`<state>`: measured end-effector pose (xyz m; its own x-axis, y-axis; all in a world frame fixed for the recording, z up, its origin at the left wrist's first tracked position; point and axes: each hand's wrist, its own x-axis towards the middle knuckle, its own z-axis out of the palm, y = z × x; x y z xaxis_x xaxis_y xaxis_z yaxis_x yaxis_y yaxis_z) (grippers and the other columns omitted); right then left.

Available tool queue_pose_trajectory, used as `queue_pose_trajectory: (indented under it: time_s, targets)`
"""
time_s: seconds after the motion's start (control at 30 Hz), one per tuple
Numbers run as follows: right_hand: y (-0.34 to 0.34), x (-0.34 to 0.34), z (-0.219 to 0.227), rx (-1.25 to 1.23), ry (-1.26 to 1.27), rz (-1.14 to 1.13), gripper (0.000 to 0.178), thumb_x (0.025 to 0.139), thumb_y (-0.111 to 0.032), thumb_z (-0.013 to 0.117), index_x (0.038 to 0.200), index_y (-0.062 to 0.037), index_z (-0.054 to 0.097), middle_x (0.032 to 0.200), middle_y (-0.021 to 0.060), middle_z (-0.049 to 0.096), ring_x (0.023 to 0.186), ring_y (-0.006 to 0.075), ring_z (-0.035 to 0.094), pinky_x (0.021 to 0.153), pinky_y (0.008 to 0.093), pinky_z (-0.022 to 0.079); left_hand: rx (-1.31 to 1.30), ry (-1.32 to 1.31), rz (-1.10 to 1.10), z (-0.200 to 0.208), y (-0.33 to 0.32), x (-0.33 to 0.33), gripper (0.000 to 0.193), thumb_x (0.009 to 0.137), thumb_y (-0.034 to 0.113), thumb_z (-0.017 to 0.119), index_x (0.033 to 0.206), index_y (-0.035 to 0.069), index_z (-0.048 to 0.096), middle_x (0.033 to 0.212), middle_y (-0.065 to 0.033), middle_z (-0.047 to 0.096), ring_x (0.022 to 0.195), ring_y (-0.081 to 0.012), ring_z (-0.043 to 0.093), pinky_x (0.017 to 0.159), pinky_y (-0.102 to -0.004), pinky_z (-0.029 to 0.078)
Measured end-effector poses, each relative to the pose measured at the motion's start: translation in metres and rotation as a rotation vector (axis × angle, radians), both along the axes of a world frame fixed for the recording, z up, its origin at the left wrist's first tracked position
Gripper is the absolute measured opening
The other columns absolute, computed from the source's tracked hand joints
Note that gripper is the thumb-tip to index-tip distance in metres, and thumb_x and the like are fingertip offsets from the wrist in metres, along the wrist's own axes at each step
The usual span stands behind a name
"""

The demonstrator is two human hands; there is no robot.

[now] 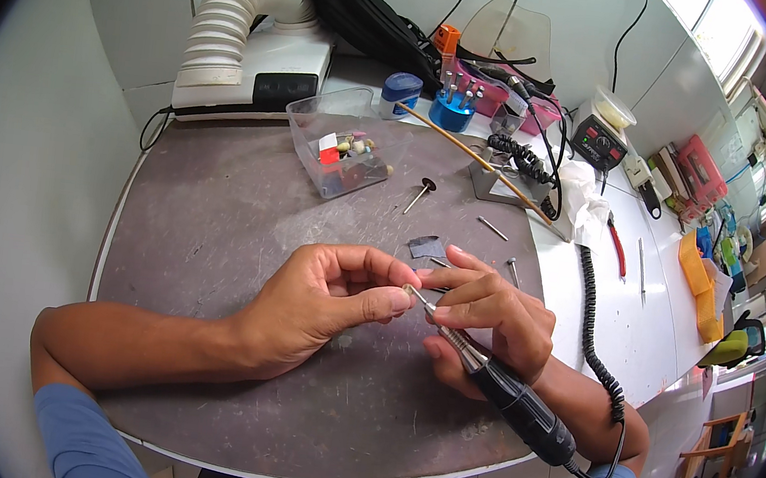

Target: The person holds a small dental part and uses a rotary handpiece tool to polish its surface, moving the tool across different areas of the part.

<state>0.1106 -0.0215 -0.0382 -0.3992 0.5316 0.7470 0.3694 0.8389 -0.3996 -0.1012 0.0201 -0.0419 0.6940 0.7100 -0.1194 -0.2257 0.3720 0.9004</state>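
Note:
My left hand [325,298] pinches a tiny pale-gold piece [408,289] between thumb and forefinger; its exact kind is too small to tell. In my right hand [507,322] lies a black and silver rotary handpiece [522,410], gripped like a pen and tilted, its thin bit [420,297] meeting the small piece. The two hands are close together over the brown mat [217,222]. Just beyond the fingertips is a dark square of abrasive paper [426,246], with a metal bit [513,270] to its right.
Farther back lie a disc-headed bit [421,195] and a clear plastic bin [327,145] of small polishing heads. A wooden stick [475,161] slants past a blue bur holder [452,112]. The handpiece's coiled cord [590,326] runs down on the right, near red-handled pliers [617,246].

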Motion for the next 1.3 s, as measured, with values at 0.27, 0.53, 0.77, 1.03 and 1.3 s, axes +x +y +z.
queue_pose_trajectory:
  time_s: [0.27,0.53,0.77,1.03,1.3]
  targets:
    - [-0.0006,-0.0002,0.0012,0.001,-0.002,0.007,0.022,0.07,-0.001,0.074,0.087,-0.0032,0.061,0.082,0.0113,0.067,0.092,0.0285,0.069,0.092,0.0485,0.051,0.014,0.005,0.004,0.0004,-0.0001,0.0004,0.02,0.087,0.006,0.067,0.105,-0.001,0.061,0.096,-0.0063,0.064,0.088,-0.0098,0.059,0.08,-0.0232,0.048]
    - [0.0013,-0.0005,-0.0008,0.021,-0.003,-0.007,0.023,0.07,-0.003,0.076,0.088,-0.0031,0.062,0.083,0.0117,0.067,0.09,0.028,0.069,0.091,0.0479,0.052,-0.006,0.005,-0.014,0.0017,-0.0001,-0.0001,0.02,0.088,0.007,0.066,0.105,0.0,0.061,0.098,-0.0051,0.063,0.089,-0.0098,0.059,0.08,-0.0232,0.048]
    - [0.0025,-0.0005,-0.001,0.028,-0.011,0.0,0.024,0.07,-0.004,0.077,0.089,-0.0029,0.062,0.084,0.0116,0.068,0.09,0.0277,0.069,0.09,0.0476,0.052,-0.001,0.0,-0.068,0.0015,0.0024,-0.0004,0.019,0.089,0.008,0.065,0.106,0.0,0.061,0.099,-0.0041,0.061,0.092,-0.0095,0.058,0.083,-0.0236,0.048]
    - [0.0031,-0.0001,-0.0027,0.02,0.002,-0.009,0.024,0.07,-0.004,0.077,0.09,-0.0025,0.063,0.085,0.0118,0.068,0.09,0.0271,0.069,0.09,0.0475,0.052,-0.012,0.011,-0.088,-0.0001,0.0038,-0.0004,0.02,0.09,0.01,0.064,0.107,0.001,0.06,0.1,-0.0042,0.061,0.092,-0.0097,0.058,0.084,-0.024,0.047]
    - [0.0029,0.0,-0.0034,0.023,0.024,-0.018,0.025,0.07,-0.003,0.076,0.09,-0.0015,0.062,0.085,0.0143,0.068,0.09,0.0274,0.069,0.091,0.0481,0.052,-0.017,0.01,-0.084,-0.0003,0.0037,-0.0003,0.02,0.09,0.009,0.064,0.108,0.001,0.059,0.099,-0.0039,0.062,0.092,-0.0087,0.058,0.083,-0.0232,0.047]
